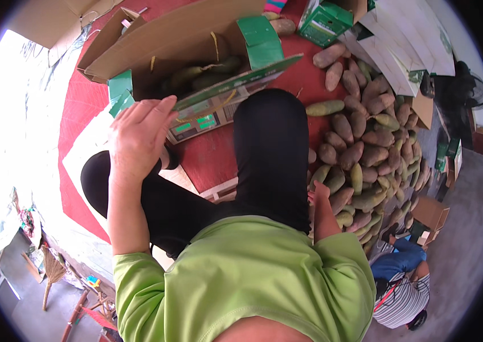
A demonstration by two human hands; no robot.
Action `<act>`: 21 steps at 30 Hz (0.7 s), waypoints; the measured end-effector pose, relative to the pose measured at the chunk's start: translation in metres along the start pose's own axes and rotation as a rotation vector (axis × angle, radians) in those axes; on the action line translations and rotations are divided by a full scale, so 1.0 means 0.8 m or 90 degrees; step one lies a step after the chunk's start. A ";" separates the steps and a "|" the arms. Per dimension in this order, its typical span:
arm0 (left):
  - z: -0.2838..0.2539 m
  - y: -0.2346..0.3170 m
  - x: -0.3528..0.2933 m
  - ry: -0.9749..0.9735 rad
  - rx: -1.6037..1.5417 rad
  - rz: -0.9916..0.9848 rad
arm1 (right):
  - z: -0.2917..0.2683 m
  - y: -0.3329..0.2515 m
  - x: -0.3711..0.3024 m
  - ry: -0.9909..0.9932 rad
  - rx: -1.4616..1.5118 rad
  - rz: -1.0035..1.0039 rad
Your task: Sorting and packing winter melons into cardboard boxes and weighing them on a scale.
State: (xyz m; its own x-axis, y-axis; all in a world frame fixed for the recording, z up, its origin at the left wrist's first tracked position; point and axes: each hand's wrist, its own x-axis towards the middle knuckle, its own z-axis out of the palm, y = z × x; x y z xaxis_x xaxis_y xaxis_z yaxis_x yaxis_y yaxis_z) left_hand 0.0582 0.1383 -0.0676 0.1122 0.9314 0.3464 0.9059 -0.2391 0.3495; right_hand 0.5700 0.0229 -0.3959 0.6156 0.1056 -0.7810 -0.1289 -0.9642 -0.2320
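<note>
A tall cardboard box (156, 40) with green end flaps stands open in front of my knees. Several dark green radish-like roots (199, 74) lie inside, partly in shadow. At the box's near left corner, my left hand (141, 128) has its fingers at the edge of the near flap (241, 80), which tilts up. Beside my right thigh, my right hand (318, 195) reaches down to the edge of a big pile of green and brownish, soil-covered roots (361, 154). Its fingers are mostly hidden, so whether it holds a root does not show.
Yellow cord handles (215, 45) hang in the box. A red mat (210, 162) lies under it. A small green carton (327, 24) and white flattened cartons (404, 40) are at the far right. Another person in a striped top (404, 299) is at lower right. A broom (52, 271) lies at left.
</note>
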 end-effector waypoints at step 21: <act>-0.015 -0.019 -0.007 0.063 -0.040 -0.019 | -0.061 -0.207 -0.272 -0.260 0.234 -0.571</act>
State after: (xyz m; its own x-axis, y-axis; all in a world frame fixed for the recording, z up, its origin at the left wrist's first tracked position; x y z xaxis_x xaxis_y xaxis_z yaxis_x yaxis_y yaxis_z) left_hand 0.0387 0.1337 -0.0645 0.0422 0.9076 0.4178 0.8808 -0.2312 0.4133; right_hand 0.4948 0.1476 -0.1593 0.3020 0.8840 -0.3568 -0.0267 -0.3662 -0.9301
